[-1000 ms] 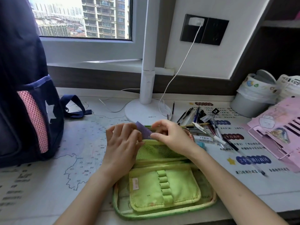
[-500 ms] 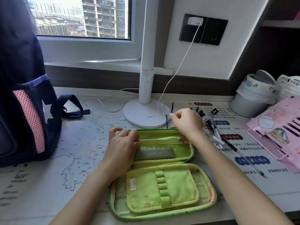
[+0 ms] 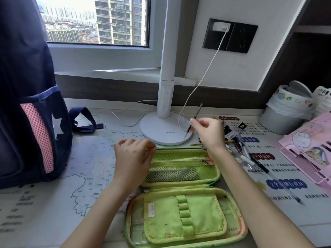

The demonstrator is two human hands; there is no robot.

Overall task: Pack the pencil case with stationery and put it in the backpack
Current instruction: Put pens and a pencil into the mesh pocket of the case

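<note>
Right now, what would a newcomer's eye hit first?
The bright green pencil case, lying open front and centre. Just beyond it, the right hand pinches a thin dark pen over the white lamp base. The navy backpack stands tall at the left edge.

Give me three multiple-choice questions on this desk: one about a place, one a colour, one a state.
1. Where does the backpack stand? A. left of the pencil case B. right of it C. on the windowsill
2. The pencil case's colour? A. pink B. green C. white
3. What is the right hand doing? A. lying flat B. pulling the zip C. pinching a thin dark pen
Answers: 1 A, it stands far left; 2 B, light green fabric throughout; 3 C, the pen sticks out of its grip.
</note>
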